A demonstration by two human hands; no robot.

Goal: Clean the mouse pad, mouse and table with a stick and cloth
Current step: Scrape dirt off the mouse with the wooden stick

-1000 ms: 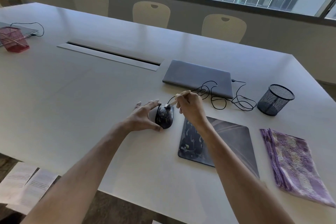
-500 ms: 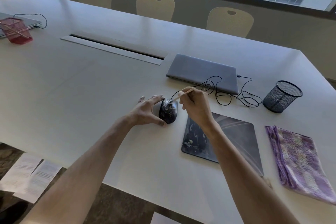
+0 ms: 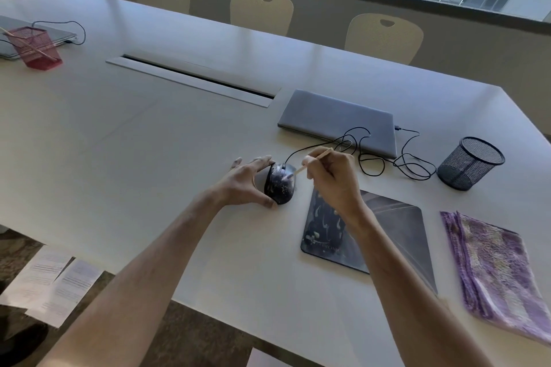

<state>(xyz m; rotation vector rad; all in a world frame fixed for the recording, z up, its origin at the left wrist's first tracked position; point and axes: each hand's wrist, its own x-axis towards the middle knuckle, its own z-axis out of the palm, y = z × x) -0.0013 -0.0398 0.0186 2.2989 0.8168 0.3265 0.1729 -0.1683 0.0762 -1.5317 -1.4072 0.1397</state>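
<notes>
Stick [image 3: 310,163] pinched in right hand [image 3: 334,180] slants tip-down onto mouse [image 3: 279,185] (left hand [image 3: 246,185] cupping it); bare table [image 3: 134,143] beyond the left hand.

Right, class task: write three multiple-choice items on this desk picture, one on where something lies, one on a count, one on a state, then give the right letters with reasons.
1. Where is the mouse?
A. on the mouse pad
B. on the table, left of the mouse pad
C. on the laptop

2. How many chairs stand along the far side of the table?
A. one
B. three
C. five

3. What state is the laptop nearest the mouse in?
A. lid shut
B. lid open
C. lid half raised

Answers:
1 B: the mouse sits on the bare table, held by the left hand, beside the mouse pad.
2 B: three pale chairs show under the window.
3 A: the laptop lies flat and closed.
</notes>
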